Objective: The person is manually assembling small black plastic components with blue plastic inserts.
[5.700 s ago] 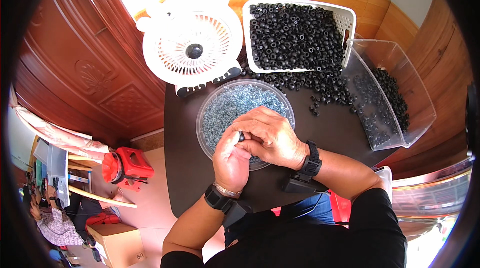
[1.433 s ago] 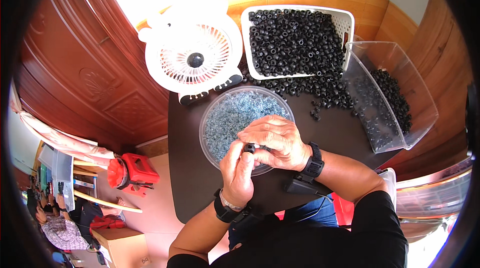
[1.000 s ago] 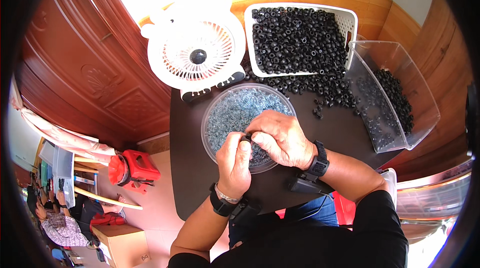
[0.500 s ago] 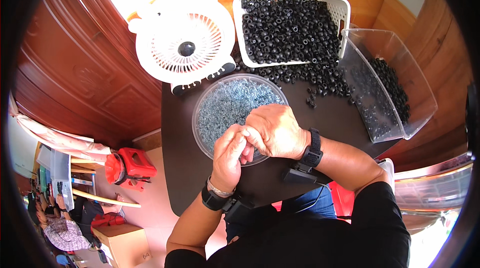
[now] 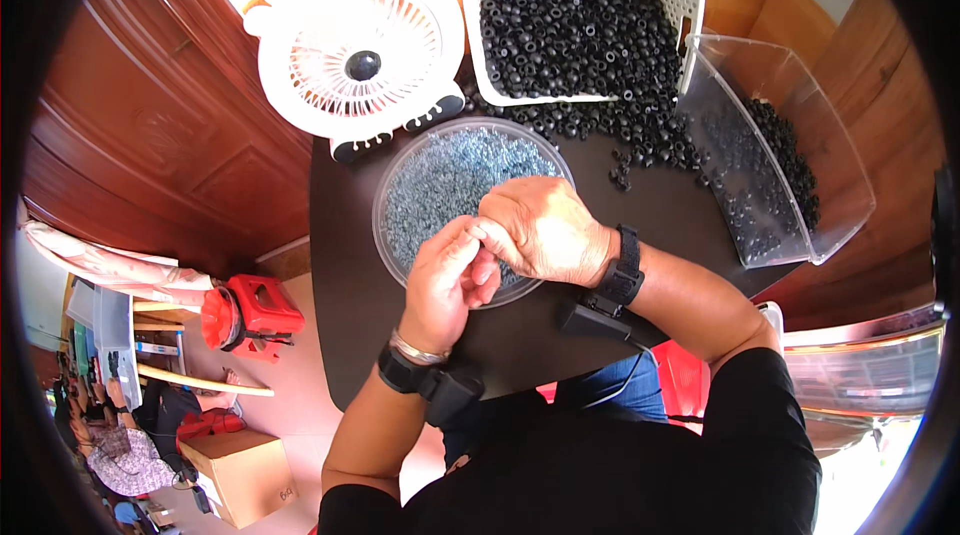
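Note:
My left hand [image 5: 447, 273] and my right hand [image 5: 548, 230] meet at the fingertips over the near part of a round clear tub [image 5: 383, 225]. Small bluish, see-through pieces [image 5: 440, 185] fill the tub. Both hands are closed, thumbs and fingers pinched together. Whatever sits between them is too small or too covered to make out. The right hand's back faces up and hides part of the tub. Beyond the tub, a loose heap of small black hollow caps [image 5: 650, 135] lies on the dark table [image 5: 350, 335].
A white basket [image 5: 472, 35] full of the black caps stands at the back. To its right, a clear plastic bin [image 5: 840, 185] holds more. A white fan [image 5: 300, 85] is at the back left. On the floor, far left, are a red stool [image 5: 265, 315], a cardboard box [image 5: 245, 475] and another person [image 5: 125, 460].
The table and its things sit slightly higher in the picture. My hands stay joined over the tub; the left wrist has turned a little, and more of its curled fingers shows.

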### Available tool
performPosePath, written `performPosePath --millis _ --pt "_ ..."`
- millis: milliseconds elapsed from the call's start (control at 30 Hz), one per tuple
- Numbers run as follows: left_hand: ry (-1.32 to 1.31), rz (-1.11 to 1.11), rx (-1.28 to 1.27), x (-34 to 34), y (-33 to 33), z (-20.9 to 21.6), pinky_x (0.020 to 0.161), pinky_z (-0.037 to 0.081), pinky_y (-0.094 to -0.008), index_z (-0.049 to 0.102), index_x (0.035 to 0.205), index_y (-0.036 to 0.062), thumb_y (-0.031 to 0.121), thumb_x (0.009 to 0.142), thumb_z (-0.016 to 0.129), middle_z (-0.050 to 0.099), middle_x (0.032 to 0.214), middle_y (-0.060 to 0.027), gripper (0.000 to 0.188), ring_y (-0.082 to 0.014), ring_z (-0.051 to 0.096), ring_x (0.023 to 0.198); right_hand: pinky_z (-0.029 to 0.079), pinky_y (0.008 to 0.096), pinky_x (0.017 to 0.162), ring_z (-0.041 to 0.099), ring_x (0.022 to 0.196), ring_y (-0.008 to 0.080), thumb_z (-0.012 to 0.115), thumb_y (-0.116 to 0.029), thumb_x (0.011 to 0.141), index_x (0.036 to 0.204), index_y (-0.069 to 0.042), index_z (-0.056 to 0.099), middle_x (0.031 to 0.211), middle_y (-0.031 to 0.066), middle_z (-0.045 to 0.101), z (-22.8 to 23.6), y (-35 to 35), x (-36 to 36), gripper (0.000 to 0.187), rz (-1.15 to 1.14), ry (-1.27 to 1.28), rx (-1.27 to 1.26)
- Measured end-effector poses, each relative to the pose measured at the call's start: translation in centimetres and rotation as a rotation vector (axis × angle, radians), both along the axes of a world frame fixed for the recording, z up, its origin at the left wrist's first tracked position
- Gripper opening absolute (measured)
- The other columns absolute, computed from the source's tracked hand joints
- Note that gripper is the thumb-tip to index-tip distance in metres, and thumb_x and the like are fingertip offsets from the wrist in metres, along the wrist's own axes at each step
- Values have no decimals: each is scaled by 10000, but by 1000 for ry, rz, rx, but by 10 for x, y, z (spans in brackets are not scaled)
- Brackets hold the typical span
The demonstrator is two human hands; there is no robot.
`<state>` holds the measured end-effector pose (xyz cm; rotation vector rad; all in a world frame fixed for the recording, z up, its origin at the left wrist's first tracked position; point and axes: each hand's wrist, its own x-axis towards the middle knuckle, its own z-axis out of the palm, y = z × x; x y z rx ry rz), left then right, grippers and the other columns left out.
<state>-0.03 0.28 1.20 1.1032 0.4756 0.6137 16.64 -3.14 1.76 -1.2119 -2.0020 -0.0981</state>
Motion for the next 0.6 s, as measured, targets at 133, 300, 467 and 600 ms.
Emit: performPosePath --millis 133,300,467,600 --pt "28 225 232 5 -6 -3 497 342 -188 536 959 22 288 994 456 477 692 8 280 -56 443 566 475 397 599 601 671 339 436 -324 994 758 -36 564 689 130 579 1 -3 0 393 31 414 -242" --pt "58 261 332 2 -6 -5 522 373 -203 520 987 5 272 1006 440 488 708 12 280 -57 446 582 454 406 571 580 617 351 457 -366 985 744 -28 561 647 141 562 10 -7 5 428 -27 534 -361" --pt "149 292 630 2 -2 -11 538 386 -257 533 950 -1 221 997 455 499 708 -32 241 -92 476 597 469 413 564 600 628 337 501 -350 964 701 -45 558 648 128 576 16 -10 -3 407 -50 278 -267" --pt "233 354 819 4 -3 -8 564 405 -317 530 933 -9 159 974 482 514 718 -91 180 -173 499 603 433 413 534 552 588 352 476 -327 983 715 -41 537 618 132 528 15 -10 -4 397 -26 259 -222"
